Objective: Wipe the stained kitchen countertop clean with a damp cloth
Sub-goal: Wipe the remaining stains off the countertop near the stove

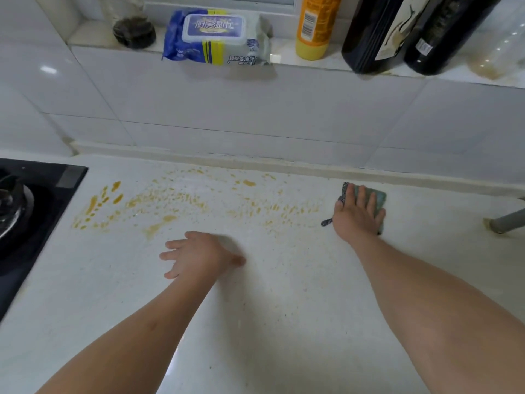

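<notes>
Two hands: both over the white speckled stone countertop (pixel 284 322).
Right hand (pixel 358 216): fingers straight, pressing flat on the green folded cloth (pixel 379 199) near the back edge.
Left hand (pixel 196 255): fingers spread, holding nothing.
Stains: orange-yellow smears (pixel 167 203) left of the cloth.

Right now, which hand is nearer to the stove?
Left. The left hand lies on the counter, nearer the stove. The right hand presses the cloth far to its right.
</notes>
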The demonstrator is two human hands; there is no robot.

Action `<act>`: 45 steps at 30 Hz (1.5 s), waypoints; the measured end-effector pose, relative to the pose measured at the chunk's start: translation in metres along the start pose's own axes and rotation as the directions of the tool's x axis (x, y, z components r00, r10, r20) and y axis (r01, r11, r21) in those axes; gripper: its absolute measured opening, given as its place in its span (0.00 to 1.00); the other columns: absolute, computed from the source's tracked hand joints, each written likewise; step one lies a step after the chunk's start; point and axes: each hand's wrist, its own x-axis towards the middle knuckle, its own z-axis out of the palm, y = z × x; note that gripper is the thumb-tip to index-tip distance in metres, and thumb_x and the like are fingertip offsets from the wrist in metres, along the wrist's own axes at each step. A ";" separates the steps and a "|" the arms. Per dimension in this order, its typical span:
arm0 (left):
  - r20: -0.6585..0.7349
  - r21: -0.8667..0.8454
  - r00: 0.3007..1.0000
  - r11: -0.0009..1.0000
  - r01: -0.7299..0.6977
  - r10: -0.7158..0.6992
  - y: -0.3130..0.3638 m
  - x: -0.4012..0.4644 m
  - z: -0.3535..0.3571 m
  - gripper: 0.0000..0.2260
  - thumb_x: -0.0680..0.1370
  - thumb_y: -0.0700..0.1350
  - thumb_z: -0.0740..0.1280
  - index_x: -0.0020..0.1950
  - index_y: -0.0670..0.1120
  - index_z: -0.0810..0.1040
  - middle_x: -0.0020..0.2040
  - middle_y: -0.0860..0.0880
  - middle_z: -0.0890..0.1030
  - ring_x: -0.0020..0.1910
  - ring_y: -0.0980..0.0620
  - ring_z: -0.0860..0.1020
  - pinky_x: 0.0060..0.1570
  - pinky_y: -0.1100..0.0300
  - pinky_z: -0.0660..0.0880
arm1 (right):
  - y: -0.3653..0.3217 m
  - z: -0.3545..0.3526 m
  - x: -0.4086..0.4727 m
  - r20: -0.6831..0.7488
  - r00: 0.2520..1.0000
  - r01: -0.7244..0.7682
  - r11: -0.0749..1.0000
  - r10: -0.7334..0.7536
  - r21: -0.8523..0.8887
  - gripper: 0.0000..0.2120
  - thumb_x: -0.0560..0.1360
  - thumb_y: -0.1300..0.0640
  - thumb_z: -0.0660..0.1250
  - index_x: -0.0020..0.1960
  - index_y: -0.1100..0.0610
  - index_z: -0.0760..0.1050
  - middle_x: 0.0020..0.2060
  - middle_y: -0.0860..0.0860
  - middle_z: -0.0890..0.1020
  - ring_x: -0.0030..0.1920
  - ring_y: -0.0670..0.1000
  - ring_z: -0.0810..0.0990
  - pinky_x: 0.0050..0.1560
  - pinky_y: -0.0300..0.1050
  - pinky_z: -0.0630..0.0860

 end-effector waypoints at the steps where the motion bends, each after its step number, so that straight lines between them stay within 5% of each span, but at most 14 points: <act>1: -0.003 0.001 1.000 1.000 -0.001 0.001 0.000 -0.001 0.000 0.72 0.58 0.66 0.83 0.83 0.42 0.38 0.82 0.31 0.41 0.80 0.26 0.44 0.73 0.25 0.57 | -0.005 0.000 0.004 0.003 1.000 -0.002 1.000 0.002 0.006 0.30 0.83 0.43 0.40 0.83 0.46 0.38 0.83 0.48 0.39 0.82 0.56 0.37 0.78 0.66 0.38; 9: 0.000 0.007 1.000 1.000 -0.004 0.005 0.000 -0.002 -0.001 0.73 0.57 0.66 0.84 0.83 0.42 0.38 0.81 0.31 0.40 0.80 0.26 0.44 0.72 0.25 0.57 | -0.034 0.004 0.013 0.008 1.000 -0.015 1.000 0.015 0.026 0.31 0.82 0.43 0.40 0.83 0.49 0.37 0.83 0.50 0.39 0.81 0.57 0.36 0.78 0.67 0.38; 15: -0.001 0.008 1.000 1.000 -0.009 0.009 0.000 -0.006 -0.003 0.73 0.58 0.66 0.84 0.83 0.42 0.37 0.82 0.31 0.40 0.80 0.26 0.43 0.72 0.25 0.57 | -0.084 0.031 -0.027 0.066 0.953 0.300 0.952 -0.297 -0.058 0.29 0.83 0.42 0.37 0.81 0.43 0.34 0.82 0.46 0.36 0.81 0.54 0.34 0.78 0.63 0.36; 19: -0.005 0.001 1.000 1.000 -0.001 0.001 -0.001 -0.005 -0.003 0.74 0.56 0.66 0.84 0.83 0.42 0.38 0.82 0.31 0.41 0.80 0.26 0.44 0.72 0.25 0.57 | -0.101 0.051 -0.079 0.081 0.851 0.524 0.848 -0.518 -0.084 0.30 0.82 0.41 0.37 0.82 0.45 0.36 0.82 0.44 0.38 0.81 0.53 0.35 0.79 0.63 0.38; 21: -0.013 0.000 1.000 1.000 0.006 -0.006 -0.002 -0.003 -0.001 0.75 0.55 0.67 0.84 0.83 0.42 0.38 0.82 0.32 0.41 0.80 0.26 0.44 0.72 0.25 0.58 | -0.087 0.060 -0.101 0.080 0.743 0.669 0.735 -0.664 -0.110 0.30 0.83 0.41 0.39 0.83 0.45 0.38 0.82 0.43 0.39 0.81 0.51 0.35 0.80 0.61 0.40; 24: -0.025 0.009 1.000 1.000 0.000 0.000 -0.002 0.001 0.000 0.76 0.53 0.68 0.84 0.83 0.42 0.38 0.82 0.31 0.41 0.80 0.25 0.45 0.72 0.25 0.58 | -0.044 0.055 -0.110 0.082 0.590 0.807 0.583 -0.803 -0.097 0.34 0.82 0.48 0.58 0.83 0.45 0.44 0.83 0.42 0.45 0.82 0.49 0.40 0.80 0.55 0.45; 26: -0.019 0.011 1.000 1.000 -0.002 0.003 -0.002 0.003 0.001 0.76 0.53 0.68 0.84 0.83 0.43 0.38 0.81 0.31 0.41 0.80 0.25 0.45 0.72 0.25 0.58 | -0.011 0.036 -0.091 0.025 0.633 0.770 0.627 -0.774 -0.118 0.38 0.77 0.55 0.69 0.80 0.46 0.53 0.81 0.46 0.57 0.81 0.53 0.54 0.78 0.53 0.59; 28: -0.015 0.008 1.000 1.000 0.000 0.000 -0.002 0.004 0.002 0.76 0.53 0.68 0.84 0.83 0.43 0.38 0.82 0.31 0.40 0.80 0.25 0.44 0.71 0.25 0.57 | 0.019 0.011 -0.075 -0.139 0.791 0.602 0.799 -0.596 -0.003 0.27 0.78 0.61 0.68 0.74 0.49 0.64 0.71 0.52 0.71 0.67 0.58 0.73 0.60 0.52 0.75; 30: -0.019 0.004 1.000 1.000 0.001 -0.001 -0.001 0.005 0.003 0.76 0.53 0.68 0.84 0.83 0.43 0.38 0.82 0.31 0.40 0.80 0.25 0.44 0.71 0.24 0.57 | 0.036 -0.014 -0.058 -0.279 0.922 0.354 0.878 -0.269 0.321 0.17 0.84 0.60 0.59 0.72 0.51 0.69 0.62 0.54 0.77 0.48 0.54 0.78 0.45 0.47 0.74; 32: -0.019 -0.001 1.000 1.000 -0.002 0.002 -0.001 0.006 0.003 0.76 0.54 0.68 0.84 0.83 0.42 0.38 0.81 0.31 0.41 0.79 0.25 0.44 0.70 0.24 0.57 | 0.037 -0.031 -0.042 -0.345 0.937 0.239 0.823 -0.057 0.514 0.18 0.86 0.54 0.55 0.74 0.52 0.70 0.61 0.50 0.76 0.44 0.48 0.77 0.47 0.43 0.70; 34: -0.019 -0.001 1.000 1.000 -0.011 0.011 -0.002 0.006 0.003 0.75 0.55 0.67 0.84 0.83 0.42 0.38 0.81 0.30 0.41 0.79 0.24 0.44 0.70 0.24 0.57 | 0.029 -0.033 -0.029 -0.324 0.940 0.256 0.846 -0.105 0.468 0.19 0.86 0.52 0.52 0.74 0.53 0.70 0.66 0.53 0.74 0.56 0.51 0.79 0.57 0.47 0.71; 37: -0.018 -0.009 1.000 1.000 -0.020 0.020 -0.003 0.007 0.005 0.75 0.55 0.67 0.84 0.83 0.42 0.38 0.81 0.30 0.40 0.79 0.25 0.44 0.71 0.24 0.56 | 0.008 -0.006 -0.029 -0.071 0.983 0.174 0.978 -0.167 0.115 0.25 0.85 0.45 0.46 0.81 0.48 0.55 0.81 0.55 0.56 0.80 0.60 0.55 0.78 0.60 0.53; 40: -0.026 -0.008 1.000 1.000 -0.014 0.014 -0.003 0.010 0.006 0.76 0.54 0.67 0.84 0.83 0.42 0.38 0.81 0.31 0.40 0.80 0.25 0.44 0.71 0.24 0.56 | -0.035 0.021 -0.040 0.015 0.974 0.227 0.974 -0.227 -0.022 0.31 0.81 0.38 0.37 0.83 0.45 0.40 0.83 0.49 0.40 0.82 0.55 0.38 0.78 0.63 0.38; 45: -0.034 0.005 0.999 1.000 -0.019 0.019 -0.003 0.014 0.007 0.77 0.52 0.68 0.84 0.83 0.42 0.39 0.81 0.30 0.41 0.79 0.24 0.45 0.70 0.24 0.57 | -0.099 0.049 -0.083 0.030 0.887 0.461 0.887 -0.460 -0.033 0.33 0.80 0.37 0.33 0.83 0.45 0.42 0.83 0.47 0.42 0.82 0.52 0.38 0.79 0.61 0.38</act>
